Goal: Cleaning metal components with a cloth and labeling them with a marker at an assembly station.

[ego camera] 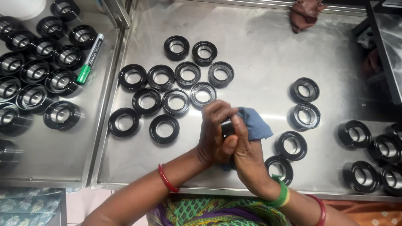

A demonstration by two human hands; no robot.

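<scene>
Both hands are meeting near the front rim of the steel tray (268, 62): the left hand (214, 134) is curling its fingers around a black ring-shaped part (227, 127), while the right hand (247, 148) is pinching a blue cloth (255, 123) against it, bare steel lying open just beyond

A green marker (89, 59) lies among black rings on the left tray (54, 163); a reddish rag (305, 12) sits far back.

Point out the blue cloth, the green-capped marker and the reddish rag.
blue cloth (254, 124), head view, on its bare upper fold.
green-capped marker (89, 59), head view, mid-barrel.
reddish rag (305, 13), head view, on its bunched middle.
</scene>
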